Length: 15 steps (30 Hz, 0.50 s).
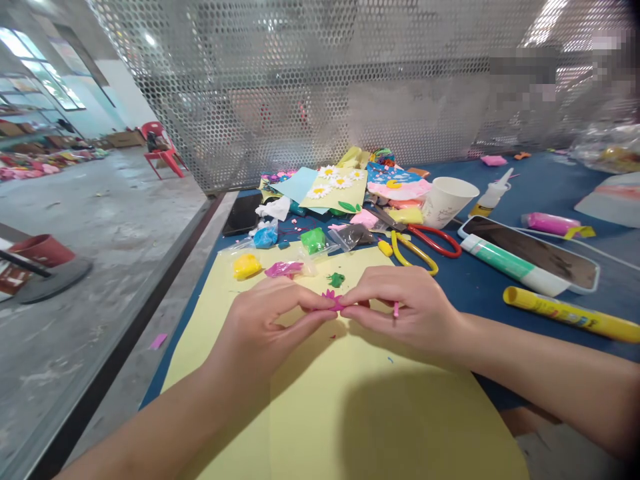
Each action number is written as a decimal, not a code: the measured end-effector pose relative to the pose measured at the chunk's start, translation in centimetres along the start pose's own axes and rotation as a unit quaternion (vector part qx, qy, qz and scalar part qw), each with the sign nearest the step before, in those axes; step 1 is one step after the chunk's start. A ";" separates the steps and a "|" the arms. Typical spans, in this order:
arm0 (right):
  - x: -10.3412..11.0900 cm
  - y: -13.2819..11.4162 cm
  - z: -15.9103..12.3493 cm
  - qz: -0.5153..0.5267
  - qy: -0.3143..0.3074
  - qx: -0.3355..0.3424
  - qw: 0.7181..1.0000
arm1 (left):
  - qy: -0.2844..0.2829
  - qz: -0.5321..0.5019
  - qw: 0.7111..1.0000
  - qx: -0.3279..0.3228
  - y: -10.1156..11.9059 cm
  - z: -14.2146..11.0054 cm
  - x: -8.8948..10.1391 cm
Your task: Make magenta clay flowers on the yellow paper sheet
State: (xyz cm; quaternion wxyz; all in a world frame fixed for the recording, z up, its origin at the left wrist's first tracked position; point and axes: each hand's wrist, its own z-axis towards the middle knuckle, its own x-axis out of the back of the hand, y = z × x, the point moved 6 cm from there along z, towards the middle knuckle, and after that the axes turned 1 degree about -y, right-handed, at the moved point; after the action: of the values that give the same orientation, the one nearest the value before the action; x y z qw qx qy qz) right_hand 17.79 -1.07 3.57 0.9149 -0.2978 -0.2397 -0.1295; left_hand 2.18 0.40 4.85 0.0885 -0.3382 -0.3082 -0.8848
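My left hand [273,317] and my right hand [407,303] meet over a yellow paper sheet [300,413]. Between both thumbs and forefingers they pinch a small magenta clay flower [332,301] with pointed petals. A thin pink stick [396,310] pokes out from the curled fingers of my right hand. Just beyond the flower lies a lump of green clay [336,279]. Farther back are bags of magenta clay [284,269], green clay [313,241] and blue clay [265,235], beside a yellow clay lump [247,266].
Scissors with red and yellow handles [435,241] lie behind my right hand. Near them are a paper cup [449,200], a glue bottle [493,195], a phone [530,250], a green-and-white tube [515,263] and a yellow tube [573,315]. Perforated metal panels [300,87] stand behind the table.
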 end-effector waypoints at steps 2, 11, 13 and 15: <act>0.0 0.1 -0.1 0.000 0.000 0.001 1.000 | -0.011 0.011 1.000 0.019 -0.2 0.0 -0.1; -0.2 -0.7 -0.2 -0.038 -0.004 0.064 0.997 | -0.063 -0.127 0.974 0.176 -1.1 0.0 -1.3; -0.2 -0.6 -0.2 -0.062 -0.001 0.057 0.996 | -0.073 -0.181 0.959 0.203 -1.2 -0.1 -1.7; -0.1 -0.2 -0.3 -0.086 0.006 0.032 0.996 | -0.084 -0.223 0.944 0.229 -1.4 -0.2 -2.0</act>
State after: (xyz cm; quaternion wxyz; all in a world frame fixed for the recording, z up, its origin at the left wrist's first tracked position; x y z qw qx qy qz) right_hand 17.74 -1.43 3.42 0.9109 -0.2457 -0.2627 -0.2022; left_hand 3.04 1.29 2.75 -0.0623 -0.3041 -0.5767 -0.7557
